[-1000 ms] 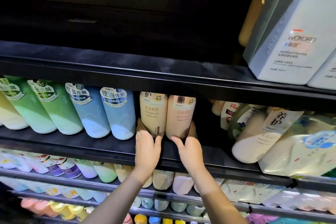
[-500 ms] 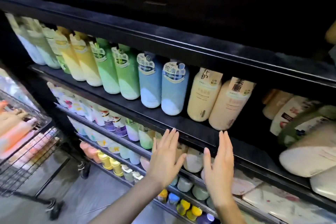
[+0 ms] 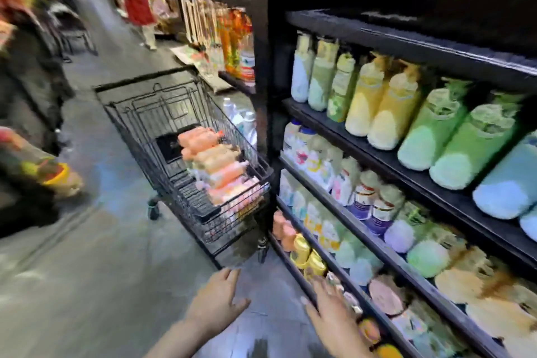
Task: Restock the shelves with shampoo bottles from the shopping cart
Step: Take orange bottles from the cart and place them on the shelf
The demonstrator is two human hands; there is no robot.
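A black wire shopping cart (image 3: 162,136) stands in the aisle to my left, touching the shelving's end. Several orange and pink shampoo bottles (image 3: 216,167) lie in its basket. The black shelves (image 3: 406,171) on my right hold rows of yellow, green and blue bottles (image 3: 386,113). My left hand (image 3: 216,299) hangs low over the floor, fingers straight and spread, holding nothing. My right hand (image 3: 334,320) is beside it near the lowest shelf edge, also flat and empty. The view is blurred by motion.
A person in red (image 3: 138,6) walks far down the aisle. Someone in dark clothes (image 3: 32,73) stands at the left edge near colourful goods. More shelves with orange packets (image 3: 235,35) lie beyond the cart. Grey floor (image 3: 87,270) lies between me and the cart.
My hands let go of the two beige bottles on the shelf and dropped low. My view swung left from the shelf face toward the cart and aisle.
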